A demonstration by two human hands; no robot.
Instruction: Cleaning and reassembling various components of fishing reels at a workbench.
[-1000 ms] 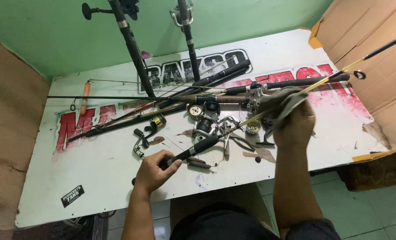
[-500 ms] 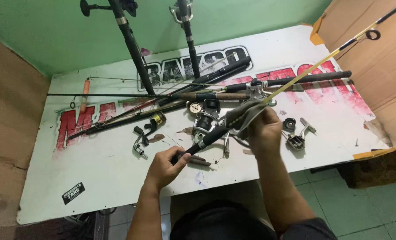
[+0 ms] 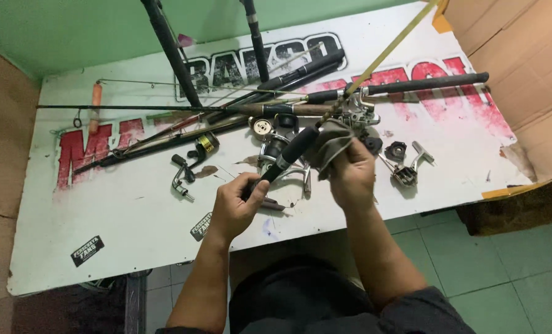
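Holding a fishing rod (image 3: 294, 148) over the white table (image 3: 121, 210), the person keeps it slanted, with the dark butt end low near the front edge and the thin yellow shaft rising up to the right, toward the top of the view. The left hand (image 3: 237, 204) is closed around the black butt of the handle, with the fingers wrapped fully on it. The right hand (image 3: 350, 170) is closed on a grey cloth (image 3: 330, 143), and the cloth is pressed around the rod just above the thick black grip. The two hands are apart, one at each end of the grip.

Directly under the rod, on the table, lies a silver spinning reel (image 3: 282, 162), and a round spool (image 3: 262, 127) is just behind it. To the right of the right hand lie a small black knob (image 3: 395, 150) and a reel handle (image 3: 412, 167), close together. To the left of the left hand is a black crank handle (image 3: 182, 175), and near it a small reel with a gold spool (image 3: 207, 143).

Further back several other rods (image 3: 412, 83) lie crossed on the tabletop, which has big red and black printed letters. Two dark rod butts (image 3: 164, 49) stand up at the back against the green wall (image 3: 53, 31). A cardboard box (image 3: 523, 74) stands at the right end of the table.
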